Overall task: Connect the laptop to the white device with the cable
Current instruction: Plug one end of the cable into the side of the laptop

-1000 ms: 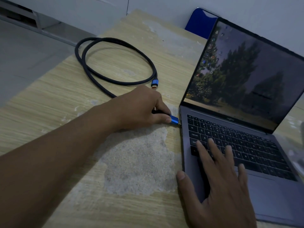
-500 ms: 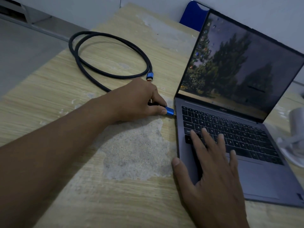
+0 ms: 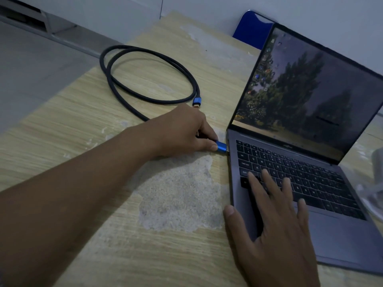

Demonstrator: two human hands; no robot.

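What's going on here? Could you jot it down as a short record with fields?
surface: worn wooden table
left hand: pinching blue plug at the laptop's left edge
right hand: flat on laptop keyboard and palm rest
cable: black, looped on table
free plug: blue, lying loose behind left hand
screen: on, showing trees

Two bare hands are seen. No sleeve, ring or watch is worn. The left hand (image 3: 182, 131) and its long bare arm are seen left of the laptop (image 3: 331, 214). Short nails are seen on the right hand (image 3: 275, 228).
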